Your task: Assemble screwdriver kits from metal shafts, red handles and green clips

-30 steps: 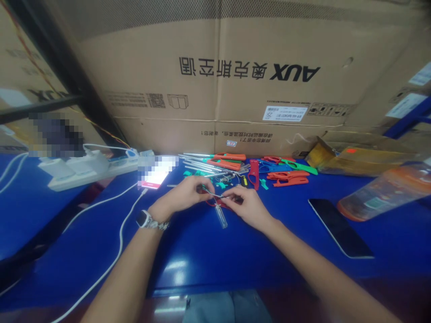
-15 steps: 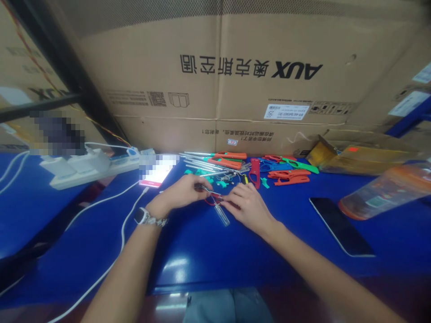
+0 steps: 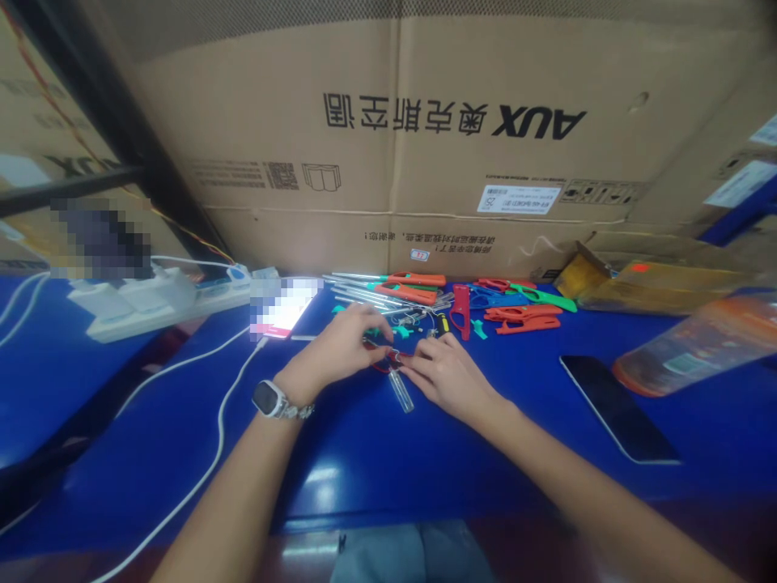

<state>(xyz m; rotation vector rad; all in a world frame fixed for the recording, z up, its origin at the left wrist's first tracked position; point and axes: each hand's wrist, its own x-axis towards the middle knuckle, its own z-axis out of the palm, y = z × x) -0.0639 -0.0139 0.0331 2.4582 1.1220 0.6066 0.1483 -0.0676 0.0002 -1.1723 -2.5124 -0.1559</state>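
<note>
My left hand (image 3: pixel 352 344) and my right hand (image 3: pixel 452 372) meet over the blue table, fingertips closed on a red lighter handle shell (image 3: pixel 397 356), mostly covered by the fingers. A thin red wire (image 3: pixel 380 369) curves below the left fingertips. Just under the hands lies a clear tube-like plastic piece (image 3: pixel 401 392). Left of my left hand, a thin metal rod (image 3: pixel 303 337) shows; its other end is hidden. Behind the hands are orange lighters (image 3: pixel 406 291) with long metal tubes, and small green plastic pieces (image 3: pixel 401 331). A yellow-and-black piece (image 3: pixel 443 323) sits by my right knuckles.
Red, blue, green and orange handle shells (image 3: pixel 523 316) lie at the back right. Farther right are a dark phone (image 3: pixel 616 409), a clear jar (image 3: pixel 698 348) and a torn carton (image 3: pixel 643 271). At left, a lit phone (image 3: pixel 291 308), white cable (image 3: pixel 222 413) and power strip (image 3: pixel 176 312).
My left hand has shifted slightly right, its fingers now bent over the shell. The metal rod seen at its fingertips before no longer shows there. My right hand stays nearly in place.
</note>
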